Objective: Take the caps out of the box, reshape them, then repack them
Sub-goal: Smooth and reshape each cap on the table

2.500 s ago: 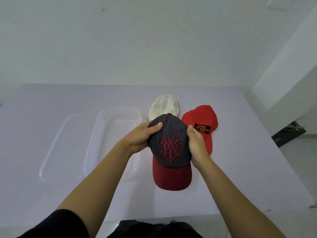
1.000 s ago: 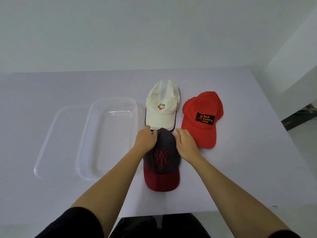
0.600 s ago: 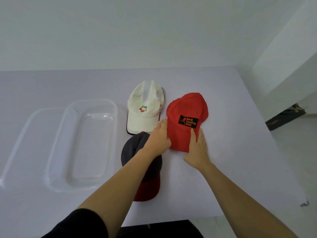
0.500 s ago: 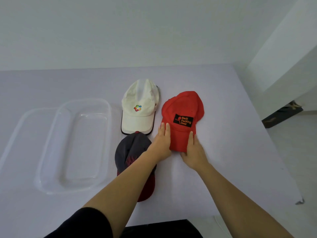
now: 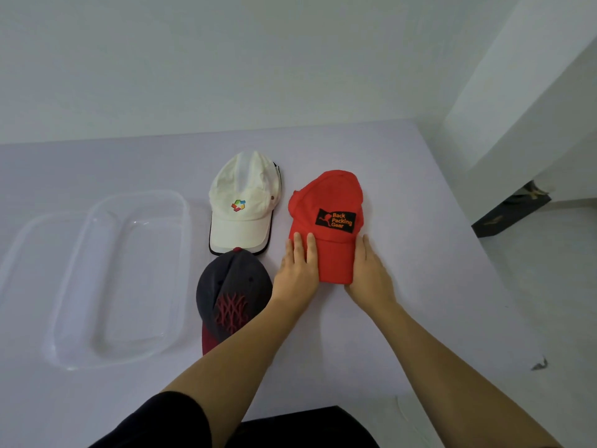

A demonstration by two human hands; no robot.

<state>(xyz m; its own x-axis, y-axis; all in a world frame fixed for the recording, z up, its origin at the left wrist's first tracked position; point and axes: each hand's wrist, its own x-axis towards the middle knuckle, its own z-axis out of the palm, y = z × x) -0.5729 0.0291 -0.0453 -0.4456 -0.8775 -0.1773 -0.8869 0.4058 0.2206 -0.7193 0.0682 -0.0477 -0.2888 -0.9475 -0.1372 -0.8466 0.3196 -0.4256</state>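
Hands on the red cap point(image 5: 326, 202), one at each side of its brim, near the middle of the pale table point(image 5: 420, 286). Left hand point(image 5: 298, 273) flat, fingers point(image 5: 307, 250) straight and close together, lying on the brim's left edge. Right hand point(image 5: 371, 273) along the brim's right edge, fingers extended; whether curled under the brim, cannot tell. Black patch point(image 5: 336, 218) with orange "Back Packing Gear" lettering on the cap's front. White cap point(image 5: 244, 202) with a multicoloured logo just left of the red one, brim toward the wearer. Dark grey cap point(image 5: 232, 292) with red embroidery and a red brim below it, crown button touching the white brim, partly hidden by the left forearm. Clear plastic box point(image 5: 135, 273) at left, empty, with its clear lid point(image 5: 29, 247) beside it.
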